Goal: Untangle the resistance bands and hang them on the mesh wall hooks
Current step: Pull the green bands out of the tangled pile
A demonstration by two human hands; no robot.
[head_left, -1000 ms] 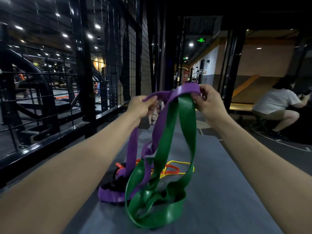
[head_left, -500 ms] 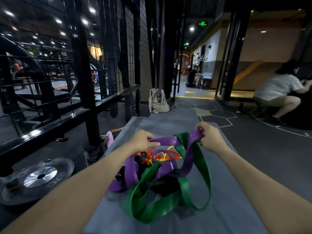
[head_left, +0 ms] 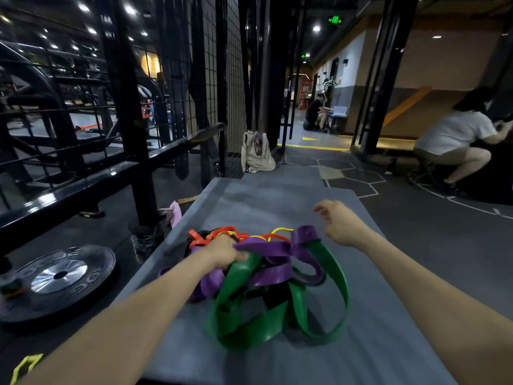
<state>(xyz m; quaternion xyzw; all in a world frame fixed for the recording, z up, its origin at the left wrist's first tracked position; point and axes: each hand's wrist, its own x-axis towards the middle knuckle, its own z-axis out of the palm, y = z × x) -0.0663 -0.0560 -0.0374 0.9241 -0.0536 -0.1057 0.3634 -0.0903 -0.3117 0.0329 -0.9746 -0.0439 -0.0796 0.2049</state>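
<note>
The bands lie in one knotted heap on the grey mat point(head_left: 277, 195), none of them yet on the mesh wall point(head_left: 219, 79) up ahead to the left. The left hand point(head_left: 222, 252) sits down in the heap where the purple band point(head_left: 274, 250) crosses the green band point(head_left: 319, 276); it seems to grip there, but blur hides which band the fingers hold. The right hand point(head_left: 340, 225) hovers just beyond the heap with loose fingers, holding nothing and touching no band. The step in hand looks like parting the two wide bands, and it would go best by picking one loop and following it rather than pulling on the whole mass. The green band is the biggest and lies outermost, so it is probably the easiest to free first: the right hand could take its open outer loop while the left pins the purple one to the mat. Thin red point(head_left: 200, 238) and yellow point(head_left: 280, 230) bands are snarled at the far side, with something black point(head_left: 273, 297) underneath; pulling hard may tighten them. Slow, slack lifts should keep the rubber from snapping back.
</note>
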